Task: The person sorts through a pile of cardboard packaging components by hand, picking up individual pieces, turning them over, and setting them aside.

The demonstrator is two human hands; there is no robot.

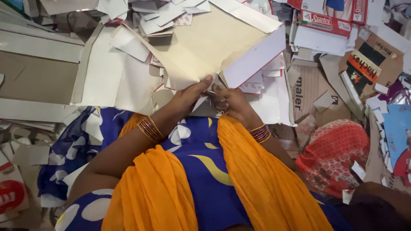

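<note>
Both hands, left hand (188, 96) and right hand (233, 105), pinch the large beige cardboard sheet (205, 45) (its lower edge) over scattered white card offcuts (265, 107).

Ahead of the fingers (205, 81): large tan cardboard sheet (205, 42), blocking forward passage; heaped white offcuts (154, 17) beyond it.
Left of the fingers: overlapping grey-white boards (111, 72), stacked flat, closed ground.
Right of the fingers: white card with red edge (252, 60), then printed carton flats (368, 64), closely packed.
Behind the fingers: blue patterned lap (192, 141) and orange scarf (257, 179); only open passage lies above these.
Far right: red mesh bundle (334, 154), low obstacle.
</note>
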